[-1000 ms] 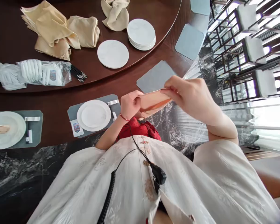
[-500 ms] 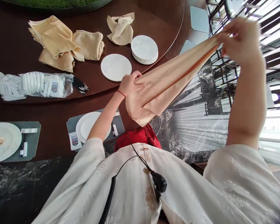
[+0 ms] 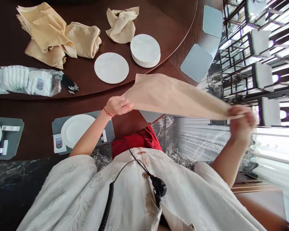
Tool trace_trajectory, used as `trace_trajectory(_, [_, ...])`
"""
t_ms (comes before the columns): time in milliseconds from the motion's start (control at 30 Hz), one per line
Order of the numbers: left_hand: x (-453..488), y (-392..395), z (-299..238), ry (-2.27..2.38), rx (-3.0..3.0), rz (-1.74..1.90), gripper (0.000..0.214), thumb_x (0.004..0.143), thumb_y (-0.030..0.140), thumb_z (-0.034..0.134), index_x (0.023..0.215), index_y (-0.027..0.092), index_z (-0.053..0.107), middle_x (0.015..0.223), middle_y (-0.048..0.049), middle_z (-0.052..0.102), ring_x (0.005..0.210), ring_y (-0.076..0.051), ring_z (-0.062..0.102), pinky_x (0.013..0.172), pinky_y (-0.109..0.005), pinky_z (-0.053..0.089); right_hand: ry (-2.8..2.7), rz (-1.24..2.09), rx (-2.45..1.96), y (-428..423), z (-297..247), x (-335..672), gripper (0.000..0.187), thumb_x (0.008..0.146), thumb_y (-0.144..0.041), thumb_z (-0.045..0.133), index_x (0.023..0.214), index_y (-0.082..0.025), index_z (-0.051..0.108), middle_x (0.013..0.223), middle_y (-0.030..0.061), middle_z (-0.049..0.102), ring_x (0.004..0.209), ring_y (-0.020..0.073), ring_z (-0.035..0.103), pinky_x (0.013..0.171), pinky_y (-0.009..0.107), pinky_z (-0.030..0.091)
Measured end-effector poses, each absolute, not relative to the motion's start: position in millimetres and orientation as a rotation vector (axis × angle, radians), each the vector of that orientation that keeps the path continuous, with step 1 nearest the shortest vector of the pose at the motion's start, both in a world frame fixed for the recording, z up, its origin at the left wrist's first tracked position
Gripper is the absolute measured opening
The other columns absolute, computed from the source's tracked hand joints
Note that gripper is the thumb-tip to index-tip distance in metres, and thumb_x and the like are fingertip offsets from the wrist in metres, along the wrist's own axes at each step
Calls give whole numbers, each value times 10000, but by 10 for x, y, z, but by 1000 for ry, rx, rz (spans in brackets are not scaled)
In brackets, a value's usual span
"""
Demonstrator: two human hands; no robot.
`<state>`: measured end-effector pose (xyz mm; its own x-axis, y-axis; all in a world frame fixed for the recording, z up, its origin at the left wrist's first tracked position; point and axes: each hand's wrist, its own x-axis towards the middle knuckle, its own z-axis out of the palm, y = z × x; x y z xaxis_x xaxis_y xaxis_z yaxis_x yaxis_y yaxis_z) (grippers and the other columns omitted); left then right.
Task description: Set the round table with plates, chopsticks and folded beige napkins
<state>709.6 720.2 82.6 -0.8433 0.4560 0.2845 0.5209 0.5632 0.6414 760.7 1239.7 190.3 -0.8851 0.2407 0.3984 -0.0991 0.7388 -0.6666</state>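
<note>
The left hand's fingers (image 3: 126, 107) close on one end of a peach napkin (image 3: 175, 96); the right hand (image 3: 242, 126), blurred, seems to pinch the other. Pulled apart, the hands keep the cloth taut and spread, above a grey mat (image 3: 150, 116) at the table's (image 3: 38, 107) edge.

Upper left of the frame you see crumpled napkins (image 3: 60, 35) on the dark table (image 3: 168, 22), with a lone plate (image 3: 111, 68) and a plate stack (image 3: 145, 50) to their right. A plastic-wrapped pack (image 3: 21, 80) and black chopsticks (image 3: 69, 86) lie at the left edge. Below them, a white plate (image 3: 77, 131) sits on a grey mat (image 3: 108, 128). More grey mats (image 3: 196, 63) lie upper right, beside a row of stools (image 3: 262, 77) at the right edge.
</note>
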Motion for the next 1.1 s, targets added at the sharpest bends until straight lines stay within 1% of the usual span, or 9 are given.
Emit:
trace_trajectory(33, [7238, 7179, 587, -2734, -739, -1211, 226, 808, 495, 665, 810, 276, 722, 612, -20, 533, 589, -169, 548, 716, -355, 515, -2578, 1253, 53, 12449, 1702, 7743, 460, 801, -688, 575, 607, -271, 559, 752, 120, 610, 760, 257, 610, 699, 445, 433])
trace_trajectory(67, [7376, 7163, 344, -2779, -632, -1240, 225, 809, 487, 654, 824, 274, 725, 617, -31, 541, 614, -178, 554, 728, -356, 509, -2754, 1408, 172, 12486, 1495, 7859, 331, 809, -576, 634, 685, -269, 626, 790, 117, 646, 800, 257, 626, 733, 437, 455])
trace_trajectory(167, [7768, 7159, -341, -2916, -351, -1202, 212, 826, 423, 612, 776, 246, 716, 687, -88, 611, 750, -233, 587, 820, -413, 489, -3142, 1470, 391, 12480, 869, 8054, 144, 832, -365, 596, 781, -255, 673, 815, 82, 692, 865, 253, 628, 845, 447, 472])
trace_trajectory(300, [8302, 7198, -997, -3038, -78, -957, 225, 866, 294, 547, 726, 234, 713, 827, -123, 688, 911, -277, 600, 938, -488, 431, -3385, 1436, 760, 12353, 194, 8020, 153, 777, -220, 532, 777, -233, 685, 842, 59, 710, 922, 240, 610, 886, 406, 482])
trace_trajectory(500, [9283, 7276, -1468, -3054, 392, -672, 222, 891, 194, 536, 828, 217, 747, 1091, -126, 705, 1123, -303, 577, 984, -487, 405, -3317, 1468, 1403, 12274, -252, 7324, 133, 751, -198, 542, 761, -206, 675, 804, 58, 692, 863, 213, 623, 834, 343, 494])
trace_trajectory(700, [10079, 7620, -1666, -2753, 1063, -746, 220, 893, 224, 509, 955, 192, 717, 1248, -152, 612, 1234, -312, 537, 1057, -492, 424, -3214, 1523, 1254, 10987, -993, 6113, 207, 853, -333, 571, 871, -177, 706, 917, 66, 720, 866, 192, 648, 850, 311, 497])
trace_trajectory(833, [10255, 7797, -1672, -2535, 1309, -858, 163, 861, 270, 547, 922, 192, 677, 1329, -168, 554, 1289, -320, 527, 1089, -503, 430, -3341, 1387, 1073, 9741, -1614, 5580, 211, 881, -248, 534, 902, -149, 719, 971, 78, 719, 897, 188, 642, 857, 297, 497])
trace_trajectory(933, [10248, 7826, -1651, -2278, 1534, -1064, 188, 804, 361, 620, 884, 191, 627, 1226, -160, 611, 1114, -297, 645, 944, -469, 547, -3395, 1208, 974, 9164, -1900, 5328, 214, 886, -206, 530, 933, -150, 732, 1067, 88, 699, 992, 197, 625, 919, 303, 482])
trace_trajectory(1100, [10178, 7837, -1633, -1897, 1814, -1305, 329, 642, 449, 738, 778, 201, 571, 744, -41, 657, 813, -240, 703, 849, -420, 584, -3425, 1155, 876, 8889, -2087, 5171, 190, 894, -220, 563, 933, -164, 741, 1112, 80, 692, 1035, 207, 618, 938, 304, 483])
